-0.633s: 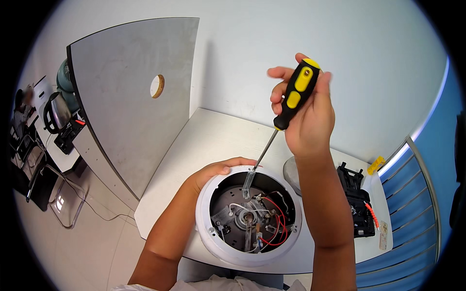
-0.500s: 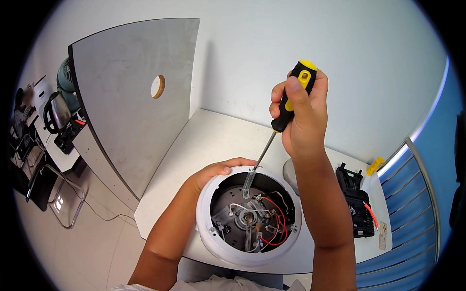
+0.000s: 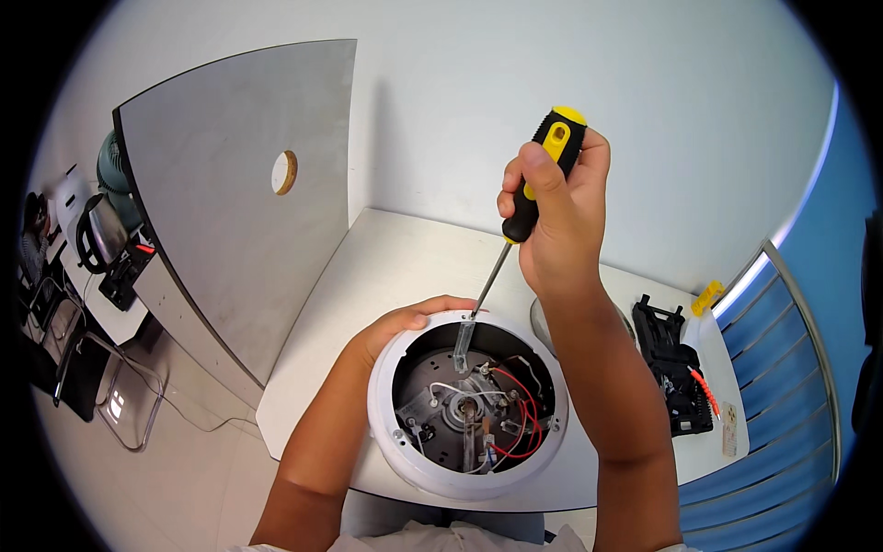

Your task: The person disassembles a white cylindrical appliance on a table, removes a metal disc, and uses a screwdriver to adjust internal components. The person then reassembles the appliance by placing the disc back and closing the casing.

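My right hand (image 3: 561, 202) is closed round a black-and-yellow screwdriver (image 3: 554, 129), whose tip sits at the upper rim of a round white metal housing (image 3: 391, 436). My left hand (image 3: 405, 322) grips that housing from the upper left, fingers along its outer edge. Inside the open housing are a dark base plate, red wires (image 3: 524, 432), white wires and a clear bracket (image 3: 463, 345) just below the screwdriver tip. A greyish round cover (image 3: 543, 327) lies partly hidden behind my right forearm.
The white table (image 3: 322, 304) holds a black toolbox (image 3: 670, 359) and a yellow plastic piece (image 3: 708, 296) at right. A grey partition (image 3: 212, 212) stands left; beyond it are a kettle (image 3: 106, 230), fan and chair. A metal railing (image 3: 791, 285) borders the right.
My right hand's loosened fingers have closed round the screwdriver handle, thumb now across it. The scene sits slightly shifted leftward in the picture; my left hand still holds the housing.
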`<control>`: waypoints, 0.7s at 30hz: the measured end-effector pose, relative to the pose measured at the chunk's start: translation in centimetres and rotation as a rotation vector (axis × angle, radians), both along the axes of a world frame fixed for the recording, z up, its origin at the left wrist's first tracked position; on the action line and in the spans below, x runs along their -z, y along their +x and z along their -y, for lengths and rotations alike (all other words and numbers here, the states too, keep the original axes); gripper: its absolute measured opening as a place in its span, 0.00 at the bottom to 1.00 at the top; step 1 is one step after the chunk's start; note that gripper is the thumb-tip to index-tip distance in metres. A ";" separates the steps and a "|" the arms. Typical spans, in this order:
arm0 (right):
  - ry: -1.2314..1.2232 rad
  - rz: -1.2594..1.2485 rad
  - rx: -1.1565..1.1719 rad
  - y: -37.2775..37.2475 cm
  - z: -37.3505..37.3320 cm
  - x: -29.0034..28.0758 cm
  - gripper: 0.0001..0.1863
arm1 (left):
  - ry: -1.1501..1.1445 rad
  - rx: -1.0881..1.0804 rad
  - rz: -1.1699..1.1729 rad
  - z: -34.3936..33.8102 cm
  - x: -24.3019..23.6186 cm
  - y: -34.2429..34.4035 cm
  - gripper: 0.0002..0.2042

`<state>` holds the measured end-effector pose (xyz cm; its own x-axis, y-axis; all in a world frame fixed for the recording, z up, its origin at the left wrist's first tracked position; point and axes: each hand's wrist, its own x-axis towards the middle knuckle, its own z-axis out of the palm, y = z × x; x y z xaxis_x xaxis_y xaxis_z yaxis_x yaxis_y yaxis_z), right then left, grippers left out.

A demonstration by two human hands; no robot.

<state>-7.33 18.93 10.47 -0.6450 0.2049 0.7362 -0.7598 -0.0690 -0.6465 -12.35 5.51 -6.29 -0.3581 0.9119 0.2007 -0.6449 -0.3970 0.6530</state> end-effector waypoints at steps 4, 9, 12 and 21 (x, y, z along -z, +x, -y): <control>-0.013 0.042 0.012 0.5 0.0 -0.3 0.22 | -0.009 -0.005 -0.018 0.0 -0.3 0.2 0.37; -0.068 -0.046 -0.156 0.3 -0.9 0.1 0.23 | 0.018 0.016 -0.038 -0.2 -0.3 0.2 0.37; -0.045 -0.028 -0.041 -0.2 -0.7 0.6 0.24 | 0.025 0.015 -0.054 -0.2 -0.2 0.1 0.37; -0.039 0.056 -0.084 0.4 -0.7 0.1 0.25 | 0.015 -0.006 -0.065 -0.3 0.2 -0.3 0.38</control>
<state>-6.91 19.62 10.32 -0.7009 0.1760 0.6912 -0.7131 -0.1567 -0.6833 -12.62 5.82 -6.54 -0.3491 0.9065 0.2374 -0.5991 -0.4108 0.6873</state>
